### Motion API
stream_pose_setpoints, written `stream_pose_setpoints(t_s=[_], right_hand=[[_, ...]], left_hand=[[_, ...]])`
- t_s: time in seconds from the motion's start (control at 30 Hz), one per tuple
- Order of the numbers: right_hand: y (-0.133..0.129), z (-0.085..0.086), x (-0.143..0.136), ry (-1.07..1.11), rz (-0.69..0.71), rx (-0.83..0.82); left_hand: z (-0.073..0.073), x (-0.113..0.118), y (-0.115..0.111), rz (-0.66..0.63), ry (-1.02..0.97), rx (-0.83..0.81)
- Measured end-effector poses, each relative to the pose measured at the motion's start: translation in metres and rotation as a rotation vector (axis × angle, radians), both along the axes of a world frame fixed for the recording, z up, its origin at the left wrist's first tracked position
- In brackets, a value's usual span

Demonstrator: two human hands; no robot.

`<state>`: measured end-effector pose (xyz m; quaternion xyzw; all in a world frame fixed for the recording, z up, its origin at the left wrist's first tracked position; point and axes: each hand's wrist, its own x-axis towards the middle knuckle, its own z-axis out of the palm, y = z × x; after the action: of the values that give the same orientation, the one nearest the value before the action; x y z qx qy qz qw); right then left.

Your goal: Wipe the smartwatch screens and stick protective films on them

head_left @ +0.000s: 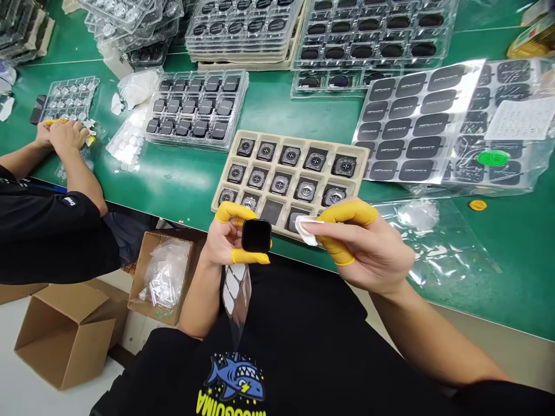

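Observation:
Between the thumb and fingers of my left hand (221,240) is a smartwatch body (256,236), its black screen facing up toward me. Yellow finger cots cover several fingertips on both hands. My right hand (375,245) pinches a folded white wipe (307,230), held to the right of the watch and apart from it. Just beyond both hands lies a beige tray (234,151) of watch bodies, most with their round sensor backs up. One front-row pocket (272,212) of that tray shows no watch. My hands hide part of the tray's near row.
Clear trays of dark pieces (191,110) and label sheets (407,124) lie behind. A plastic bag (446,242) and yellow finger cot (477,205) are at right. At left, a co-worker's hands (65,136) work near white discs (128,141). Cardboard boxes (65,329) stand below.

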<state>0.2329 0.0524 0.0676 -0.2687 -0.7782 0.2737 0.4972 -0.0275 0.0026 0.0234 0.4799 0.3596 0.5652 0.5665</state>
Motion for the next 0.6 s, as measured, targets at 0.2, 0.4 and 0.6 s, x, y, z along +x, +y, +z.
stream_pose_setpoints(t_s=[0.2,0.4,0.6], right_hand=[[-0.004,0.005,-0.001,0.011,-0.013,-0.003],[-0.005,0.011,0.0,-0.071,0.063,0.041],[-0.002,0.017,-0.007,-0.258,0.176,0.242]], left_hand=[[-0.002,0.003,0.005,-0.079,0.015,-0.015],[0.004,0.007,0.008,-0.056,0.052,-0.024],[0.002,0.006,0.008,-0.012,0.099,-0.037]])
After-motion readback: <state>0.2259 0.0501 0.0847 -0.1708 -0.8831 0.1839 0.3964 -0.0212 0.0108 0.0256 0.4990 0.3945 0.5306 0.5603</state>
